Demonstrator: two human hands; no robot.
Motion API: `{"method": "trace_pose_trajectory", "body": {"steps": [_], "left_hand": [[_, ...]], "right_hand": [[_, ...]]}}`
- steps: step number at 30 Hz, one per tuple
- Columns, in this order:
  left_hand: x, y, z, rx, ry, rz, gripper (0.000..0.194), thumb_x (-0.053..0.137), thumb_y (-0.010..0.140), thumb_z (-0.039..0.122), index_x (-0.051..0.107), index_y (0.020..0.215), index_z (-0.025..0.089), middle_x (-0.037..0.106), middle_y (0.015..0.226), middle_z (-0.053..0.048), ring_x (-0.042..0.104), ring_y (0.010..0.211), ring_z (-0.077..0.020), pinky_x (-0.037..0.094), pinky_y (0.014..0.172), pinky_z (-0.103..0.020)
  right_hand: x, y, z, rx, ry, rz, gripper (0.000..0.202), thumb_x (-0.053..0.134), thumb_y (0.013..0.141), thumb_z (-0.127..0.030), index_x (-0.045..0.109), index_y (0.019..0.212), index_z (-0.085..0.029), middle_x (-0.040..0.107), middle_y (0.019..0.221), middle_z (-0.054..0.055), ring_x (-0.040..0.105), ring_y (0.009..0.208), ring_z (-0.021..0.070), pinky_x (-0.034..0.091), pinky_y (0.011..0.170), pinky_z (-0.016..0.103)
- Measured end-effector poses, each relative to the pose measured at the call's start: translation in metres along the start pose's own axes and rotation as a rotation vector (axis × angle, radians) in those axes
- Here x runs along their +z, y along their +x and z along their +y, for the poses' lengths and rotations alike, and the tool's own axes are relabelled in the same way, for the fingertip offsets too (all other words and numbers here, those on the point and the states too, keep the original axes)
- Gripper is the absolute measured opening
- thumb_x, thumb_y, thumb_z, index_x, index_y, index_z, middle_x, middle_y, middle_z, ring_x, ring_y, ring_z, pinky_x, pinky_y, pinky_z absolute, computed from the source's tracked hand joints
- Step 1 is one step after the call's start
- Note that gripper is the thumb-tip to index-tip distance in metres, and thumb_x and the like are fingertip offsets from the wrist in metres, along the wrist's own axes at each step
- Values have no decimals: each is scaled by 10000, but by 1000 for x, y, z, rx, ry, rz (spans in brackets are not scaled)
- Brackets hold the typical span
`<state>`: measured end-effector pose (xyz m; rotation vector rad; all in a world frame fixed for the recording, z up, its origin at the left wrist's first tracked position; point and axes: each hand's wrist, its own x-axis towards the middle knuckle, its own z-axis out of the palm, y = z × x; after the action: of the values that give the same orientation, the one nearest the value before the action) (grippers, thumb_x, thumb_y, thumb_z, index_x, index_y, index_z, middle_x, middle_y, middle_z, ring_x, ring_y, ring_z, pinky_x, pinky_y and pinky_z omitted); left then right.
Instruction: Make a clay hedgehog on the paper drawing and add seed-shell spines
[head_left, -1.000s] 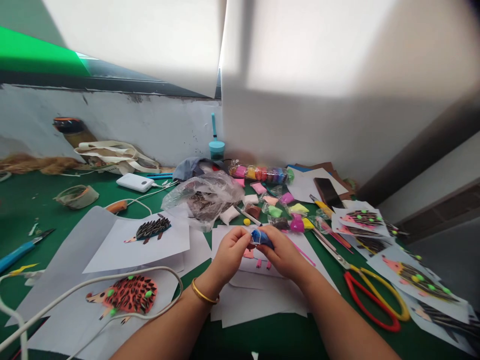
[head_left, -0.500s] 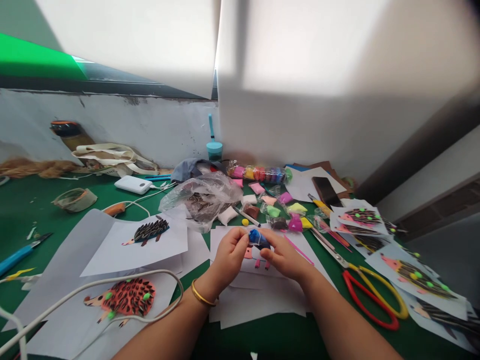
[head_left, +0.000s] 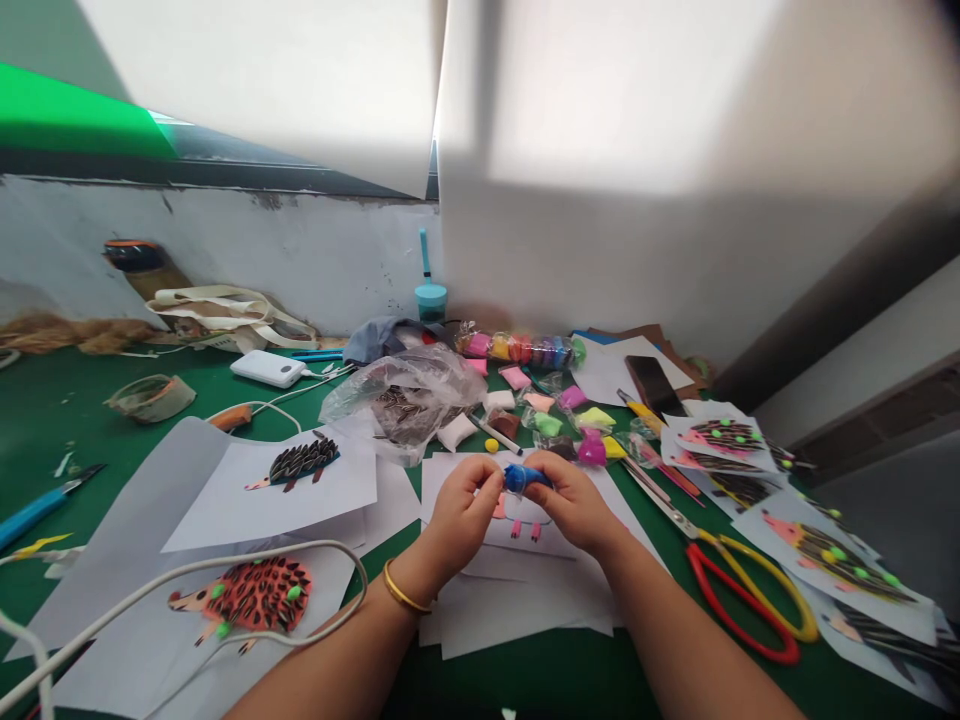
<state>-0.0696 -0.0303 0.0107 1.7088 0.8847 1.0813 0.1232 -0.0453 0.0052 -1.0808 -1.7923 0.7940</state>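
Observation:
Between my hands is a small clear packet of blue modelling clay [head_left: 519, 478], above a white sheet. My right hand [head_left: 571, 500] is closed around its right side. At its left end, my left hand [head_left: 465, 508] is closed in a pinch on the wrapper. Below, the paper [head_left: 495, 620] carries a partly covered animal figure with a pink head piece and pink legs [head_left: 535, 531]. Just beyond my hands lie a small yellow clay ball [head_left: 491, 445] and several clay packets, among them a green one [head_left: 547, 424] and a magenta one [head_left: 592, 449].
Large scissors [head_left: 742, 580] with red and yellow handles lie at right, beside finished hedgehog pictures [head_left: 840, 560]. At left are more hedgehog sheets [head_left: 247, 595], a white cable [head_left: 187, 580] and a blue-handled tool [head_left: 37, 515]. A plastic bag of seeds [head_left: 405, 400] sits behind.
My right hand has turned and closed further around the blue clay packet, which now lies more sideways. More of the figure's outline shows below. The left hand stays pinched, shifted slightly right.

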Motion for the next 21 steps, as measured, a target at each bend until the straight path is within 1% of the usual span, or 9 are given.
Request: {"method": "trace_pose_trajectory", "body": {"steps": [3,6,9,12,14,16,18,19,21], "left_hand": [[1,1,-8,5,52,49,210,522,949,364,556,832,193,575,812,-14,541,754,-159,439,722,-290],[1,0,-15,41,41,73,156,588,917,345,581,989,207,611,901,-25,585,819,-168,469,779,-308],[1,-1,-17,88,87,44,291,640,890,330,594,1161,238,632,981,-41,600,885,-184,479,840,-339],[-1,0,-15,110,144,2,360,642,894,330,598,1244,258,637,990,-47,591,876,-184,480,836,-342],[-3,2,-14,110,157,-8,337,632,901,325,620,1230,251,637,991,-51,588,874,-181,481,821,-332],[-5,4,-14,90,161,4,285,635,897,317,655,1170,238,643,985,-53,589,865,-179,481,800,-319],[-6,5,-14,50,156,28,247,644,886,315,678,1116,232,654,969,-51,591,837,-177,481,772,-310],[-6,6,-14,26,146,40,236,649,879,316,686,1095,230,660,961,-51,594,824,-178,481,760,-308],[-5,7,-13,-30,96,63,232,666,859,324,694,1063,218,670,945,-54,605,805,-181,488,744,-308]], "right_hand": [[-1,1,0,1,-29,35,375,525,939,-547,621,806,-210,593,801,31,561,758,193,450,696,332],[-1,2,-2,2,-65,54,385,504,954,-526,612,762,-209,571,748,24,548,709,184,444,648,322],[-2,2,-2,12,-98,36,391,479,968,-514,630,777,-207,576,749,24,555,705,184,453,640,324],[-3,1,1,57,-119,-19,405,437,984,-516,651,839,-204,603,796,32,580,743,193,469,667,336],[-2,-1,4,77,-115,-63,398,444,974,-534,654,901,-204,626,850,42,601,788,206,484,702,349],[-1,-2,6,99,-116,-79,368,586,895,-549,632,1043,-215,652,973,52,623,872,227,502,757,363],[2,-3,7,130,-163,-48,525,751,774,-498,568,1193,-239,653,1110,61,632,965,249,512,809,375],[4,-3,6,138,-206,-24,589,789,744,-454,541,1237,-250,651,1153,65,633,998,257,512,829,379],[7,-3,4,102,-317,0,529,757,792,-374,538,1258,-253,663,1172,73,635,1027,264,504,851,387]]}}
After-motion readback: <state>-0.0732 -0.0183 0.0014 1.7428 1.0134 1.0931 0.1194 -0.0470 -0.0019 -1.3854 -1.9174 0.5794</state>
